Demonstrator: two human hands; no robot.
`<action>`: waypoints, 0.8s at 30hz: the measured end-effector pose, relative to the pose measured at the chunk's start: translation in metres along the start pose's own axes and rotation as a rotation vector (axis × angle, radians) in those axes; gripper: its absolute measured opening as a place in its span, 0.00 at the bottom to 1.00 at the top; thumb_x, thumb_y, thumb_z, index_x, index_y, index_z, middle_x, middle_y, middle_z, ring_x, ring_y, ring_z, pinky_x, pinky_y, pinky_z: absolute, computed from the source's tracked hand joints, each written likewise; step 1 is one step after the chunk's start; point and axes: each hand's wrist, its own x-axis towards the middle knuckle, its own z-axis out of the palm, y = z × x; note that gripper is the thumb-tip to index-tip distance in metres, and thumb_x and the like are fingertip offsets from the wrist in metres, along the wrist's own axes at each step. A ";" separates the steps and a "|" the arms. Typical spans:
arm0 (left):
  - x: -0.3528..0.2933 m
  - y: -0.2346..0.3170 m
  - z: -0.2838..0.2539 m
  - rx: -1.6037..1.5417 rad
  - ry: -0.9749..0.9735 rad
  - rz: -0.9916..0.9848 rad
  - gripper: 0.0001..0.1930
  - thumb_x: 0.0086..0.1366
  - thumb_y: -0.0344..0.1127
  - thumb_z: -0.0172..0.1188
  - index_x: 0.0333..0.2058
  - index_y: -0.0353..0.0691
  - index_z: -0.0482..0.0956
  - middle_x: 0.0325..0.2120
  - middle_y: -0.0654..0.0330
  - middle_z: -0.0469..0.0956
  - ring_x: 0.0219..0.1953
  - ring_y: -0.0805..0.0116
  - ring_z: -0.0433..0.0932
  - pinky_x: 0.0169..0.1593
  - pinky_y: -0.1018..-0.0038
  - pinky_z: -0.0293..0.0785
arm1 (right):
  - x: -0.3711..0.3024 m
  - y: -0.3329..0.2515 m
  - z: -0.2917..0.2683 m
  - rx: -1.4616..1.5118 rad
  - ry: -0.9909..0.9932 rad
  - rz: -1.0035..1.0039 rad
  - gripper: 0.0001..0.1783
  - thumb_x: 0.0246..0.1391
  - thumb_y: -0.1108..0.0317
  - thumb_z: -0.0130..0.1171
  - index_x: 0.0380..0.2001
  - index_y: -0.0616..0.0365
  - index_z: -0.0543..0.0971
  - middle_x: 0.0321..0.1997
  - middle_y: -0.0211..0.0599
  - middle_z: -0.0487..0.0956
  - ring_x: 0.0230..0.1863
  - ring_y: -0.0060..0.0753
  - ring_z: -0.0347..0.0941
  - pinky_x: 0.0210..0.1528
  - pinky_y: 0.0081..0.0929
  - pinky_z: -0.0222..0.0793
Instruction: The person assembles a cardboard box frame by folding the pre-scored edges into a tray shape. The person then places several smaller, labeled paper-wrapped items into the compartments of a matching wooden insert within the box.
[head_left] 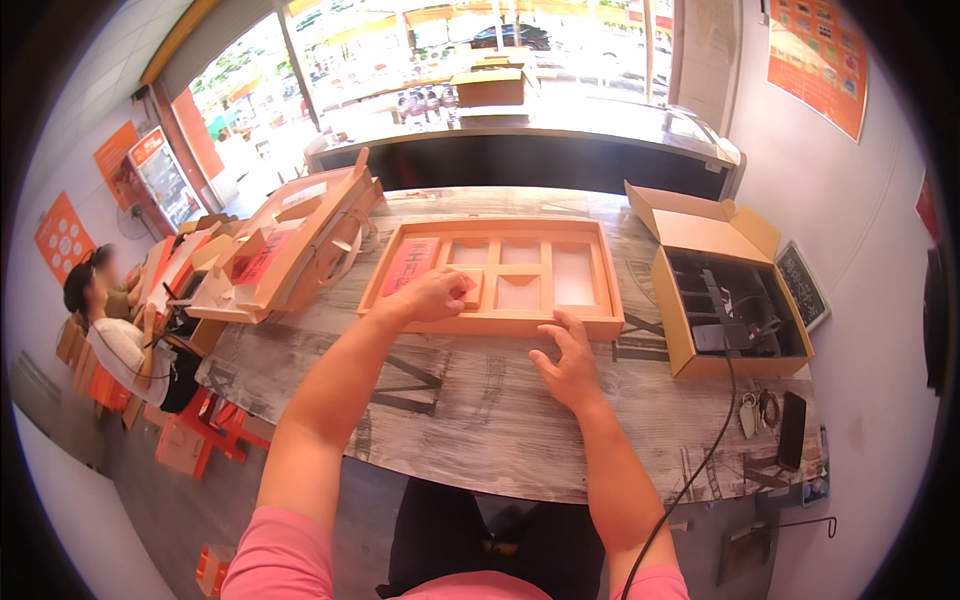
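Observation:
A shallow tan gift box (612, 262) with a divided insert lies on the table in front of me. A tall red packet (412, 262) with dark lettering fills its left compartment. My left hand (432, 297) reaches over the front left of the gift box, fingers closed on a small tan box (472, 296) with a reddish top, at a front compartment. My fingers partly cover that small box. The other compartments show pale bottoms. My right hand (568, 362) rests at the gift box's front edge, fingers apart, holding nothing.
An open brown carton (680, 320) with black gear and a cable stands right. Keys (748, 414) and a black phone-like slab (792, 430) lie near the right edge. More open gift boxes (290, 250) stack at left. A person (120, 345) sits beyond them.

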 end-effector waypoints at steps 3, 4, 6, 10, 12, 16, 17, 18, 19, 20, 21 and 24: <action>-0.020 -0.001 -0.004 0.093 0.073 0.008 0.15 0.60 0.35 0.67 0.45 0.34 0.84 0.56 0.45 0.78 0.58 0.49 0.77 0.62 0.61 0.74 | 0.000 -0.003 0.002 0.011 -0.012 -0.014 0.21 0.51 0.67 0.72 0.49 0.58 0.83 0.70 0.46 0.70 0.71 0.51 0.67 0.71 0.43 0.65; -0.025 -0.002 -0.010 0.156 0.103 0.036 0.16 0.61 0.36 0.68 0.45 0.34 0.84 0.57 0.46 0.78 0.58 0.50 0.77 0.63 0.61 0.74 | -0.001 -0.001 0.001 -0.006 -0.011 -0.024 0.21 0.51 0.67 0.72 0.49 0.59 0.83 0.70 0.47 0.70 0.71 0.51 0.67 0.71 0.43 0.65; -0.037 -0.005 -0.033 0.252 0.155 0.066 0.16 0.61 0.36 0.69 0.45 0.34 0.84 0.56 0.48 0.79 0.58 0.51 0.78 0.62 0.61 0.75 | 0.001 0.004 0.003 -0.024 -0.009 -0.052 0.21 0.51 0.67 0.72 0.49 0.59 0.83 0.70 0.48 0.70 0.71 0.52 0.67 0.71 0.42 0.66; -0.052 -0.021 -0.089 0.364 0.301 -0.006 0.15 0.59 0.37 0.68 0.43 0.35 0.85 0.49 0.49 0.82 0.55 0.50 0.80 0.60 0.61 0.76 | -0.001 0.009 0.001 -0.112 -0.011 -0.089 0.21 0.54 0.71 0.70 0.51 0.57 0.82 0.72 0.41 0.69 0.69 0.40 0.69 0.49 0.27 0.78; -0.070 -0.030 -0.125 0.436 0.382 -0.132 0.16 0.58 0.40 0.68 0.40 0.34 0.86 0.44 0.48 0.84 0.51 0.49 0.81 0.58 0.61 0.77 | 0.000 0.004 0.000 -0.051 -0.033 -0.049 0.21 0.54 0.71 0.70 0.52 0.57 0.82 0.72 0.41 0.69 0.69 0.40 0.69 0.49 0.27 0.78; -0.133 -0.077 -0.180 0.507 0.750 -0.433 0.20 0.60 0.46 0.65 0.44 0.38 0.87 0.45 0.47 0.85 0.50 0.49 0.83 0.57 0.59 0.78 | 0.000 0.000 -0.001 -0.025 -0.039 -0.032 0.20 0.55 0.70 0.70 0.52 0.58 0.82 0.72 0.42 0.69 0.69 0.40 0.68 0.49 0.27 0.78; -0.150 -0.084 -0.194 0.518 0.712 -0.580 0.22 0.61 0.48 0.64 0.47 0.40 0.87 0.47 0.47 0.85 0.52 0.50 0.82 0.58 0.59 0.77 | 0.000 0.001 -0.001 -0.038 -0.034 -0.047 0.20 0.55 0.70 0.70 0.52 0.59 0.82 0.72 0.42 0.68 0.69 0.40 0.68 0.49 0.27 0.78; -0.165 -0.092 -0.207 0.529 0.659 -0.723 0.23 0.61 0.50 0.63 0.50 0.42 0.87 0.49 0.47 0.85 0.54 0.51 0.82 0.59 0.59 0.77 | -0.001 0.004 -0.001 -0.055 -0.028 -0.061 0.20 0.55 0.70 0.70 0.52 0.59 0.82 0.72 0.42 0.68 0.69 0.40 0.68 0.49 0.27 0.78; -0.182 -0.102 -0.219 0.499 0.530 -0.969 0.25 0.60 0.51 0.63 0.51 0.43 0.87 0.49 0.46 0.85 0.55 0.50 0.82 0.58 0.59 0.78 | 0.000 0.005 0.000 -0.066 -0.025 -0.078 0.20 0.55 0.70 0.70 0.52 0.60 0.82 0.72 0.43 0.68 0.69 0.40 0.68 0.49 0.27 0.78; -0.211 -0.129 -0.226 0.476 0.542 -1.057 0.24 0.59 0.50 0.63 0.50 0.43 0.87 0.48 0.46 0.85 0.55 0.50 0.83 0.58 0.59 0.78 | 0.000 0.004 0.003 -0.056 -0.032 -0.079 0.20 0.55 0.70 0.70 0.52 0.60 0.82 0.72 0.42 0.68 0.69 0.40 0.68 0.49 0.27 0.78; -0.234 -0.154 -0.227 0.449 0.555 -1.143 0.24 0.58 0.50 0.62 0.50 0.44 0.88 0.48 0.47 0.86 0.55 0.50 0.83 0.58 0.59 0.78 | 0.000 0.002 0.005 -0.048 -0.039 -0.080 0.20 0.55 0.70 0.70 0.52 0.60 0.82 0.72 0.42 0.68 0.69 0.40 0.69 0.49 0.27 0.78; -0.260 -0.150 -0.218 0.384 0.547 -1.159 0.22 0.58 0.46 0.60 0.48 0.44 0.88 0.49 0.47 0.85 0.56 0.50 0.82 0.60 0.60 0.78 | 0.001 0.005 0.004 -0.061 -0.030 -0.068 0.21 0.55 0.70 0.70 0.52 0.61 0.82 0.72 0.42 0.68 0.69 0.40 0.69 0.49 0.27 0.78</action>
